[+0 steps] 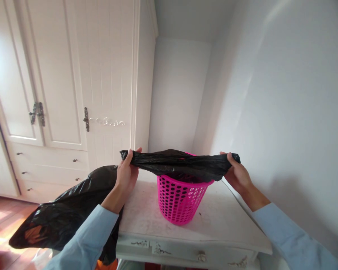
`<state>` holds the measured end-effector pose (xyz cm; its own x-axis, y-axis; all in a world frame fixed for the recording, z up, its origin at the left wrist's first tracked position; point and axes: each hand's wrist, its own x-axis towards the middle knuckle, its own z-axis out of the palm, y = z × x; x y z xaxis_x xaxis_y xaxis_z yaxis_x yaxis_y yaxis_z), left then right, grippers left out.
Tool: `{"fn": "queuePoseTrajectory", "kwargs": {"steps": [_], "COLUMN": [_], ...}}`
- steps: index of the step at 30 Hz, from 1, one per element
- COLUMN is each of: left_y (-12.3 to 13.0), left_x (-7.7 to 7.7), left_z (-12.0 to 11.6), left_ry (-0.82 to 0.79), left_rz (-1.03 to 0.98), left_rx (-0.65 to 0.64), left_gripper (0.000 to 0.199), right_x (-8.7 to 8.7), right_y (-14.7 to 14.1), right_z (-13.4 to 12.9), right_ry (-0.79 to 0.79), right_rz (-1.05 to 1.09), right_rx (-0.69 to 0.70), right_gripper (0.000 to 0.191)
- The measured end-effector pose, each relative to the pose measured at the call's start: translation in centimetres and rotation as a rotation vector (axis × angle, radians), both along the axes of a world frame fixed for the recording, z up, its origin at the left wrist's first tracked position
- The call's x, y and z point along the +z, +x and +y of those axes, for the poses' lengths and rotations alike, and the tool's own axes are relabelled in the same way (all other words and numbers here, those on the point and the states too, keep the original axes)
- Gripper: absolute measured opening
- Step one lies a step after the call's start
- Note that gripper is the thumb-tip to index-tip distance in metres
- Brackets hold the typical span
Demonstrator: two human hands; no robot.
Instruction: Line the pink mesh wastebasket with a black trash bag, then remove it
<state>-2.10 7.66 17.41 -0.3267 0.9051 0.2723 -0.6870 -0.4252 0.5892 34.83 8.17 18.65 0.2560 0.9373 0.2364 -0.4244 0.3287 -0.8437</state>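
A black plastic bag (180, 163) is stretched taut between my two hands, just over the mouth of a pink perforated basket (180, 198). My left hand (126, 172) pinches one end of the bag between thumb and fingers. At the other end, my right hand (238, 174) grips the bag's corner the same way. Part of the bag hangs down into the basket and hides most of its rim. The basket stands upright on a white table (222, 217).
Another large black plastic bag (76, 206) lies left of the table, partly behind my left forearm. A white wardrobe (109, 75) with metal handles stands at the back left. On the right a pale wall (293, 112) rises close to the table. Sunlit wooden floor (5, 217) shows at lower left.
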Motion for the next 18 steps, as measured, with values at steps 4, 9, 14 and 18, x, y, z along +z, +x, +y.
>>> {"fn": "queuePoseTrajectory", "kwargs": {"steps": [4,9,14,18], "left_y": [1.1,2.5,3.1,3.9], "left_x": [1.1,1.5,2.2,3.1], "left_z": [0.1,1.6,2.5,2.2], "left_ry": [0.100,0.141,0.142,0.168], "left_rz": [0.093,0.307,0.350,0.087], "left_rx": [-0.175,-0.239,-0.291,-0.367], "left_gripper": [0.045,0.055,0.054,0.032], "right_x": [1.0,2.0,2.4,2.7], "right_y": [-1.5,-3.5,-4.8,-5.2], "right_z": [-0.3,-0.7,-0.6,0.1], "right_ry": [0.070,0.149,0.148,0.161], "right_rz": [0.025,-0.029,-0.056,0.112], "right_rx": [0.040,0.203,0.278,0.316], "right_gripper": [0.049,0.075,0.062,0.045]}}
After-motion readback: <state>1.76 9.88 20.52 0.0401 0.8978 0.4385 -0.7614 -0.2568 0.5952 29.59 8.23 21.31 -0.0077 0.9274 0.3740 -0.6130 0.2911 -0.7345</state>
